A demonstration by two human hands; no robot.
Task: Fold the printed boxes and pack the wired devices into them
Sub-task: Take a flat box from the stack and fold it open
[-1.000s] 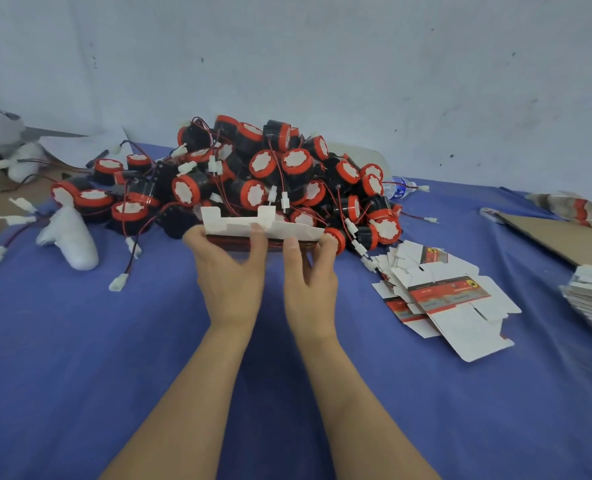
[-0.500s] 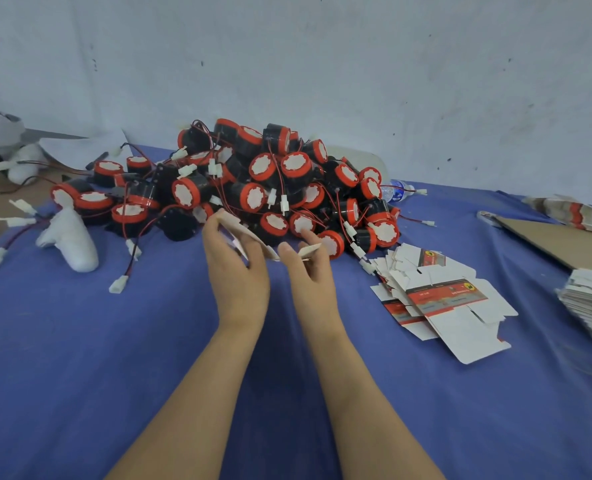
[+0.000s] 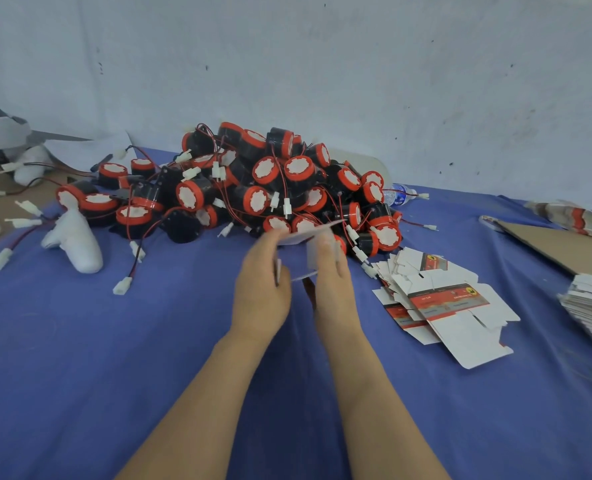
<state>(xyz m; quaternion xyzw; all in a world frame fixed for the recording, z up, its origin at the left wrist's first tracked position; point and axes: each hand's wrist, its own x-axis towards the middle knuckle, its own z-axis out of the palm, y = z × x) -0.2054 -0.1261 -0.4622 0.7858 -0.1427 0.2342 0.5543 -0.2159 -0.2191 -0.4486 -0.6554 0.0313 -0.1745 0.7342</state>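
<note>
Left hand (image 3: 261, 289) and right hand (image 3: 332, 282) are gripping a printed box (image 3: 305, 233).
Wired devices (image 3: 270, 181) are lying just beyond them, flat boxes (image 3: 443, 301) right of the right hand.

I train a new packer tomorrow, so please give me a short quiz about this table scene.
1. True or false: the left hand is empty.
2. The flat boxes lie: A) to the right of the right hand; B) to the left of the left hand; C) on the floor.
3. Fill in: the devices have black bodies and ___ rims.

Key: 1 false, it holds the box together with the right hand. 2 A. 3 red.
</note>
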